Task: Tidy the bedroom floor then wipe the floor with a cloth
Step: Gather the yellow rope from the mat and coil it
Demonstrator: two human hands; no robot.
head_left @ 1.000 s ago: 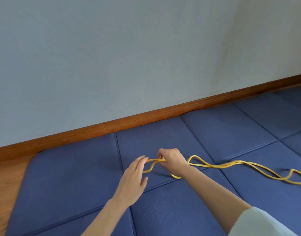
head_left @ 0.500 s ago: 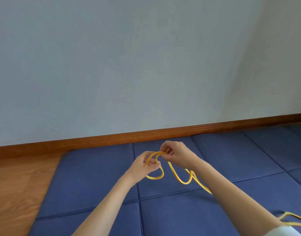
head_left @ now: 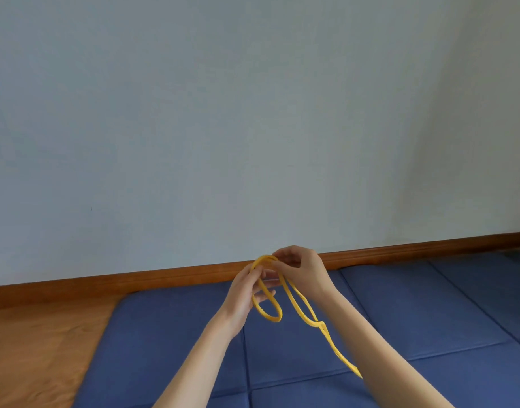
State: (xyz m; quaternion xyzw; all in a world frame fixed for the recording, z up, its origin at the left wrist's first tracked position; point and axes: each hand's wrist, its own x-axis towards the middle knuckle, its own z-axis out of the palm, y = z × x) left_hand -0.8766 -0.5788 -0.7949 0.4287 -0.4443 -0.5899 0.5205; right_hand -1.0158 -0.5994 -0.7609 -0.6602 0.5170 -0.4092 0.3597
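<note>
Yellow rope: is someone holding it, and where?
Yes. Both hands hold the rope at the top of its loops: the left hand and right hand pinch it with their fingers; the rest hangs down.

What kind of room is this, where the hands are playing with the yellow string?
Probably a room in a home, maybe a bedroom or playroom. A padded blue floor mat lies on a wooden floor, and a plain pale wall meets a wooden skirting board. No furniture shows, so I can't be sure.
</note>
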